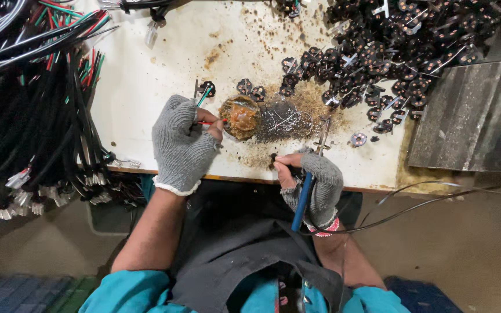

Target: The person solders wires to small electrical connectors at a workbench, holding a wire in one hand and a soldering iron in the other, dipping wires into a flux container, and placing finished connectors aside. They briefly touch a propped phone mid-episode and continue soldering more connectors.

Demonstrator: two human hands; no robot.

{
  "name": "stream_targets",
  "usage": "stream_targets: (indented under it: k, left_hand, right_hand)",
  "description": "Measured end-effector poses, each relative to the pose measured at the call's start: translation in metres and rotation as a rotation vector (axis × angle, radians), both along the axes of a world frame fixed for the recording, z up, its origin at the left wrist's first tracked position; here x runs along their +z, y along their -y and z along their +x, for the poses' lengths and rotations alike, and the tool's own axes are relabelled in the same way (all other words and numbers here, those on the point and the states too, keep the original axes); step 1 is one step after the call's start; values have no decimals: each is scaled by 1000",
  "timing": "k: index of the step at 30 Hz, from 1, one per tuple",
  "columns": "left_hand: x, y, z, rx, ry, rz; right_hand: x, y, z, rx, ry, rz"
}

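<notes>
My left hand (184,142), in a grey fingerless knit glove, pinches thin red and green wires (203,113) whose ends reach toward a small round tin of brown flux (240,117). A black plug piece (206,88) sits at the far end of those wires. My right hand (314,179), also gloved, grips a soldering iron with a blue handle (303,203); its metal tip (323,136) points up toward a heap of solder scraps (288,119) beside the tin.
A stained white table (163,64) carries a big pile of black plug inserts (389,46) at the back right. Bundles of black cables with red and green leads (36,104) lie at the left. A grey metal plate (471,116) sits at the right.
</notes>
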State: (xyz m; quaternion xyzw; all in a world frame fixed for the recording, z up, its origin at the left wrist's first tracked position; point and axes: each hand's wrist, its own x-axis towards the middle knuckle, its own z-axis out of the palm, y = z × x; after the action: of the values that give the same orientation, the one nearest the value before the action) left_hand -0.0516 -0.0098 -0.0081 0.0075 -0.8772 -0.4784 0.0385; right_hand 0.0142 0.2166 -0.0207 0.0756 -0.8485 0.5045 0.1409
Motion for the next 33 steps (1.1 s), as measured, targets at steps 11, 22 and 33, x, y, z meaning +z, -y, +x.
stream_targets:
  k: [11, 22, 33]
  left_hand:
    - [-8, 1, 2, 12, -82, -39]
    - [45, 19, 29, -274, -24, -109]
    - [2, -10, 75, -446, 552, 470]
  right_hand:
    - [7, 4, 3, -49, 119, 73]
    - [15, 2, 6, -19, 108, 47]
    - [-5, -6, 20, 177, -30, -131]
